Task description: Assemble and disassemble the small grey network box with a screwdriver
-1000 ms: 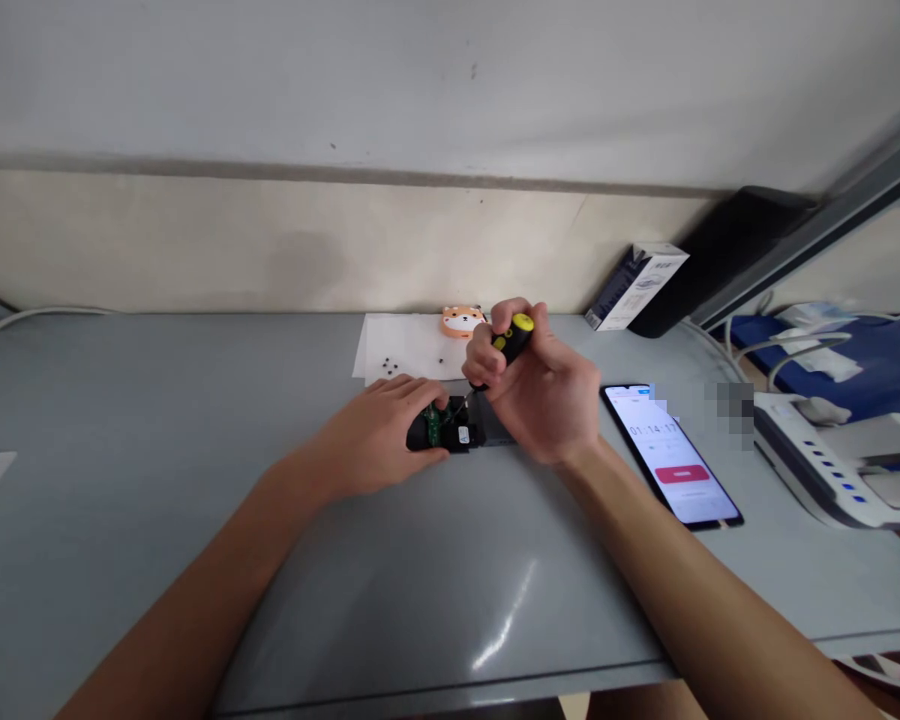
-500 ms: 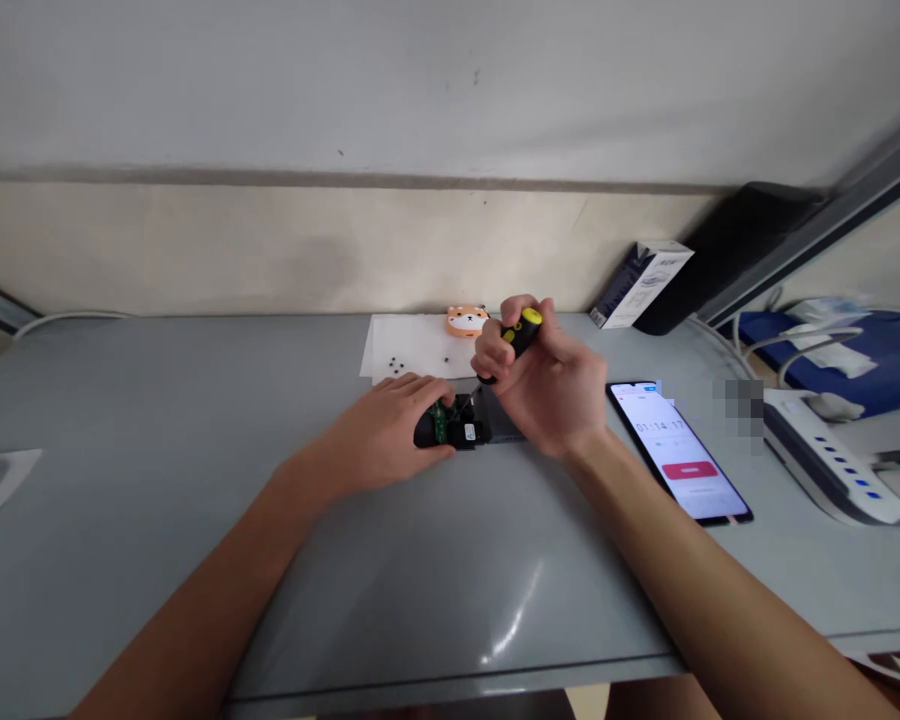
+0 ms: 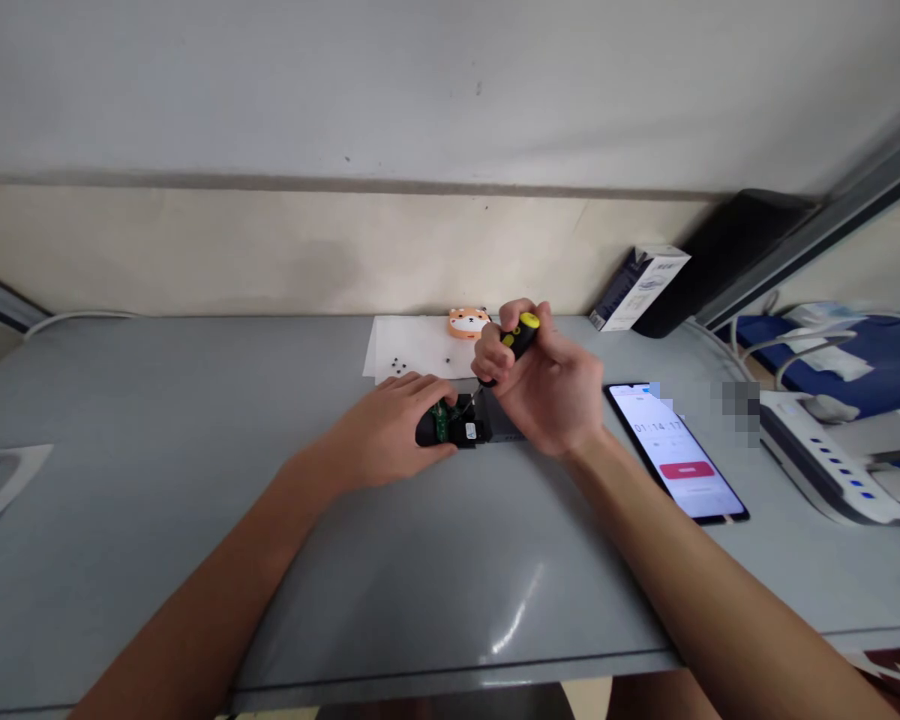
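On the screen of the phone [image 3: 679,455], the digits 01:14:17 can be read in thin dark figures. Small lines of text are shown above and below them, too small to be made out, and part of the screen's upper edge is hidden by pixelated blocks. Pale lettering is carried by the red button [image 3: 686,470], but it cannot be read. Print is also borne by the carton [image 3: 640,288], likewise illegible. On the black device [image 3: 456,433], a white label [image 3: 471,431] is seen, its dark mark not clearly readable.
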The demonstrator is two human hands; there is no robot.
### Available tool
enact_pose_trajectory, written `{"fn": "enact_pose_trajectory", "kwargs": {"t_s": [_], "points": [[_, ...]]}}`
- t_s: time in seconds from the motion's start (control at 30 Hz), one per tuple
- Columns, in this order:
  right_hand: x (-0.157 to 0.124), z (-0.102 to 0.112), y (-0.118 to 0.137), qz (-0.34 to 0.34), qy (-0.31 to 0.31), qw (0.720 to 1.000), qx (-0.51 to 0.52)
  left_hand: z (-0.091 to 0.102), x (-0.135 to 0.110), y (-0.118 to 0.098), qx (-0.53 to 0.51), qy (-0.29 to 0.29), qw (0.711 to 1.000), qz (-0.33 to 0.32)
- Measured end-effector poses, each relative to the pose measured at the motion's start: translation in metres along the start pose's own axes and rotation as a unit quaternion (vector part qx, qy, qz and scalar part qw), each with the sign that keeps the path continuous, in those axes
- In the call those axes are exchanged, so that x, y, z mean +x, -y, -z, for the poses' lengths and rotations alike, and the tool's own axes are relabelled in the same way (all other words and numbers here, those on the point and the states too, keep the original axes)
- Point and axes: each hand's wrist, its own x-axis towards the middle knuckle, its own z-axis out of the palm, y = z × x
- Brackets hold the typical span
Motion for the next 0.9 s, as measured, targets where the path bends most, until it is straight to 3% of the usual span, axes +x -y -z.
{"fn": "enact_pose_trajectory", "kwargs": {"t_s": [0.9], "points": [[-0.0004,-0.0012,0.0004,0.029,-0.001,1.0,0.002,-0.0002,0.001,0.0012,0.0,0.001,1.0,0.005]]}}
